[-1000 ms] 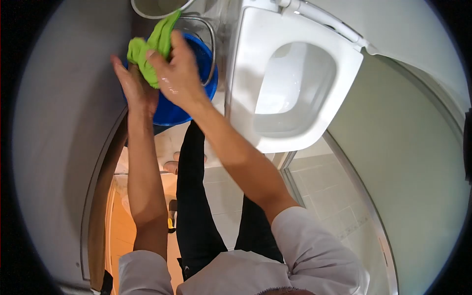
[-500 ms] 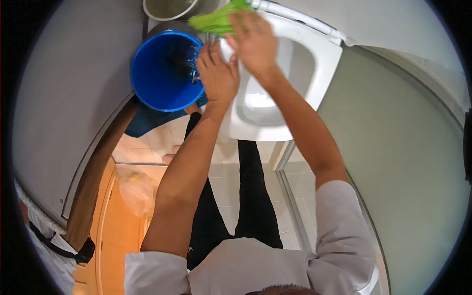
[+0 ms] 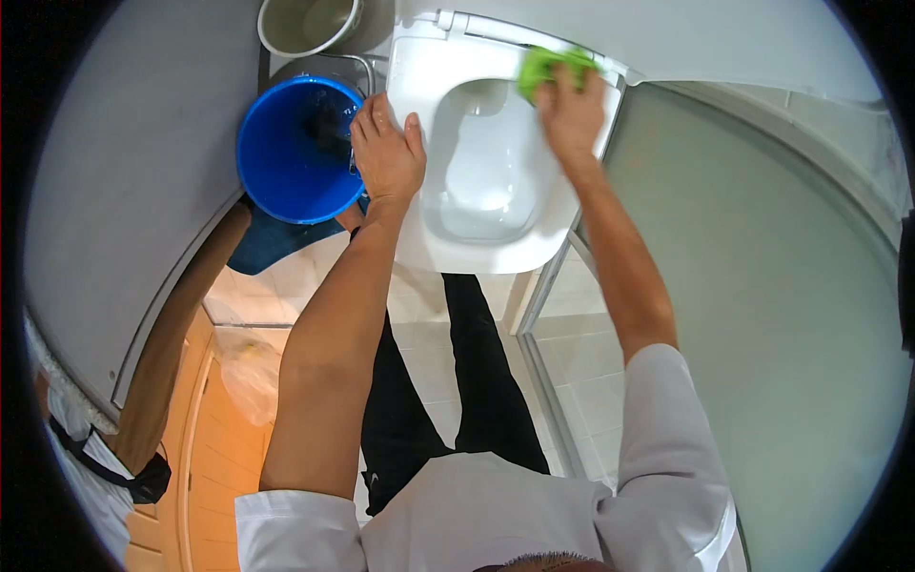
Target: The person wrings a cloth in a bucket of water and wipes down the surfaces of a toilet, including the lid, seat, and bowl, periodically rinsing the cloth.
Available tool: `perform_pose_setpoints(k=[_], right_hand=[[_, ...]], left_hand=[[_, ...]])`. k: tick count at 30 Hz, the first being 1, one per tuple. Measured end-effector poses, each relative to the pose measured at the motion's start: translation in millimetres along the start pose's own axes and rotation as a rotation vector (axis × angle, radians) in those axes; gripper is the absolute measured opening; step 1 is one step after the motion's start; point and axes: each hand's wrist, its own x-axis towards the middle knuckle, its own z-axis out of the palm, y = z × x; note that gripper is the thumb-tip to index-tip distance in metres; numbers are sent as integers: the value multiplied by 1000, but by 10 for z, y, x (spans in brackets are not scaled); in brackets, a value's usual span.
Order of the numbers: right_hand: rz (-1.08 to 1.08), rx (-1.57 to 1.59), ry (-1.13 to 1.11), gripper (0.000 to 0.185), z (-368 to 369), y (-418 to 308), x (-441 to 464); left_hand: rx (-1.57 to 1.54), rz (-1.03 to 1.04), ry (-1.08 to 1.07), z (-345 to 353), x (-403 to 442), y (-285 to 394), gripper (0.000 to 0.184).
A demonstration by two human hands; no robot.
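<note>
The green cloth (image 3: 545, 71) lies bunched on the back right of the white toilet rim (image 3: 410, 243), close to the seat hinge. My right hand (image 3: 574, 112) presses down on it, fingers over the cloth. My left hand (image 3: 389, 157) rests on the left edge of the toilet with its fingers apart and nothing in it. Just left of that hand stands the blue bucket (image 3: 272, 157), with something dark and blurred inside.
A whitish bin (image 3: 270, 29) is at the top left, beside a metal hose (image 3: 369, 71). A frosted panel (image 3: 743, 267) curves along the right. A plastic bag (image 3: 251, 381) lies at the lower left, near a wooden door (image 3: 214, 477).
The green cloth went from above the bucket, held between both hands, to the toilet's back right under my right hand. My left hand let go of it and settled on the toilet's left edge.
</note>
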Motion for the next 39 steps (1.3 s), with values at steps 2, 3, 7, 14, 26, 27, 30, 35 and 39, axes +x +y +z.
perform_pose_setpoints(k=[2,3,7,14,26,27,30,35,39], right_hand=[[-324,-12,15,52,260,-479,122],[-455,25,67,54,319,-635,292],[-513,-68,47,59,219,-372,449],[64,-176,134,51,-15,146,20],[86,-132,59,51,-146,157,-396],[114,-154,8,50,-229,148,-530],[159,-92,-45,59,-286,204,-364],[311,-49,-125,62,-292,35,-393],[289,-24,-170,61,-429,-103,-1183]], left_hand=[[0,3,0,17,15,-29,55],[-8,-3,-10,32,-8,-32,55],[-30,18,7,16,-10,-50,55],[-9,-21,-11,-34,-59,-23,56],[10,-2,-38,-41,15,-29,58],[-1,-4,-38,-48,-22,-20,58],[-15,-34,-46,-16,48,-7,59],[-13,-19,-77,-29,8,-39,60],[24,-55,-75,-46,7,-26,59]])
